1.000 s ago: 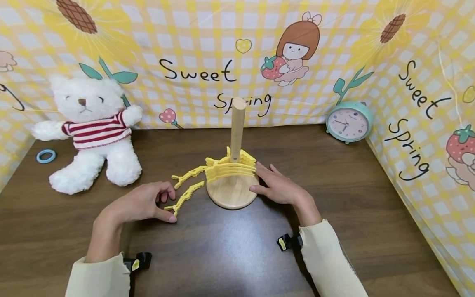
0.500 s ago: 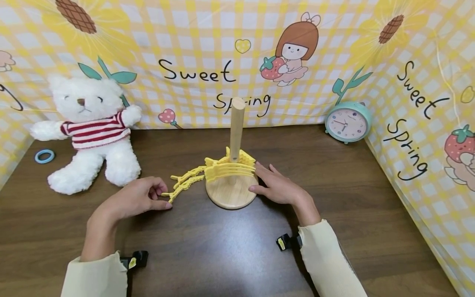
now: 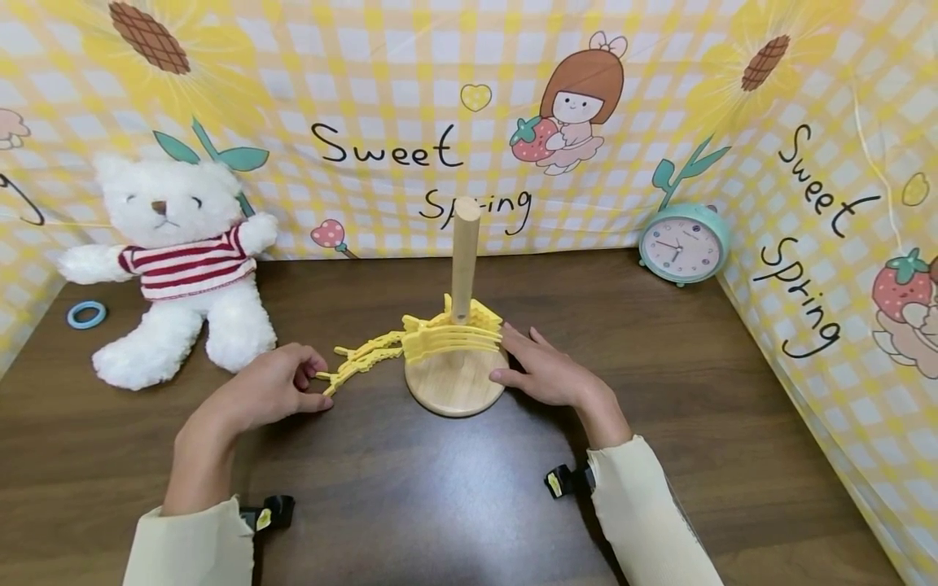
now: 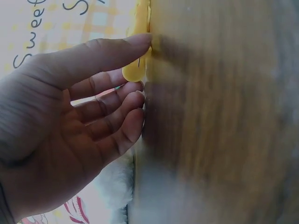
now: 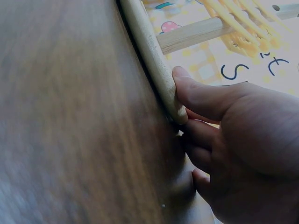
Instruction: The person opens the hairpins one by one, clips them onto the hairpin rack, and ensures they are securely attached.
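Observation:
A round wooden stand point(image 3: 454, 395) with an upright post point(image 3: 465, 260) is on the table. Several slender yellow plastic pieces point(image 3: 458, 338) are bunched around the post, low over the base. Two thin yellow strips point(image 3: 366, 359) stick out from them to the left, nearly side by side. My left hand point(image 3: 267, 389) pinches the outer end of the nearer strip; in the left wrist view the thumb lies over its rounded yellow tip point(image 4: 134, 72). At the base's right side, my right hand point(image 3: 553, 376) holds the rim point(image 5: 161, 77) with thumb and fingers.
A white teddy bear point(image 3: 194, 277) in a striped shirt sits back left, beside a light blue ring point(image 3: 86, 315). A mint alarm clock point(image 3: 681, 246) stands at the back right. Printed yellow checked cloth point(image 3: 381, 98) walls in the dark wooden table point(image 3: 410, 496).
My left hand has moved slightly left and back with the nearer strip's end, and that strip now lies close against the farther one. My right hand has stayed at the base.

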Motion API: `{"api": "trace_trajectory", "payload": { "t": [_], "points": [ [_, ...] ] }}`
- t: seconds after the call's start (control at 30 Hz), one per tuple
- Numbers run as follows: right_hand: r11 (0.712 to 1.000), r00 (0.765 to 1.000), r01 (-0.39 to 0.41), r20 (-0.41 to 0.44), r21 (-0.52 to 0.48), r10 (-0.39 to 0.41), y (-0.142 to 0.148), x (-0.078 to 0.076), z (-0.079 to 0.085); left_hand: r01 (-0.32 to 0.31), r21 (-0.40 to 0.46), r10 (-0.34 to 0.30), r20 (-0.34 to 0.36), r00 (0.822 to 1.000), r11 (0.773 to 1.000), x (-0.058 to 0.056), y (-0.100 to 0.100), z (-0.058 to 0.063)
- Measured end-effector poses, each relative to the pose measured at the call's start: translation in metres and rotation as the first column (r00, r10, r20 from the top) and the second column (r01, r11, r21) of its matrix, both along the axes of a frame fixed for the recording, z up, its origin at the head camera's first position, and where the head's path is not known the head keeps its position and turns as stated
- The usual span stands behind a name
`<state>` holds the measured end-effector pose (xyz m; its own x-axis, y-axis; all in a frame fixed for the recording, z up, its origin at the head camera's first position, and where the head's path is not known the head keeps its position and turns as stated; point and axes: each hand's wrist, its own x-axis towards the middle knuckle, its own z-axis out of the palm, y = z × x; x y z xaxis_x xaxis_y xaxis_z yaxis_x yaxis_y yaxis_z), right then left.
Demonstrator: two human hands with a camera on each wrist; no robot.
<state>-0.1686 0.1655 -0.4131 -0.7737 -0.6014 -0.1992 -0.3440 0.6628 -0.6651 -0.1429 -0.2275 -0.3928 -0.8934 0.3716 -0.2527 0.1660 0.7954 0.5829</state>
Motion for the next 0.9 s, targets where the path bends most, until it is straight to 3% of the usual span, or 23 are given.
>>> {"api": "trace_trajectory", "payload": {
  "t": [0.17, 0.53, 0.67, 0.9],
  "points": [
    [1.000, 1.000, 0.001, -0.007, 0.005, -0.001, -0.0002, -0.0005, -0.0012, -0.009, 0.042, 0.011, -0.047, 0.999, 0.999, 0.0012, -0.0010, 0.0000],
    [1.000, 1.000, 0.008, -0.007, 0.003, -0.008, 0.0002, -0.0010, -0.0027, -0.096, 0.182, 0.121, -0.134, 0.984, 0.979, 0.0048, -0.0014, 0.0069],
    [1.000, 1.000, 0.006, -0.007, -0.001, -0.006, 0.0004, -0.0009, -0.0025, -0.098, 0.238, 0.150, -0.213, 0.965, 0.966, 0.0057, -0.0004, 0.0071],
    [1.000, 1.000, 0.012, -0.002, 0.002, -0.012, 0.0004, -0.0010, -0.0025, -0.113, 0.340, 0.232, -0.331, 0.915, 0.934, 0.0053, 0.0035, 0.0071]
  ]
}}
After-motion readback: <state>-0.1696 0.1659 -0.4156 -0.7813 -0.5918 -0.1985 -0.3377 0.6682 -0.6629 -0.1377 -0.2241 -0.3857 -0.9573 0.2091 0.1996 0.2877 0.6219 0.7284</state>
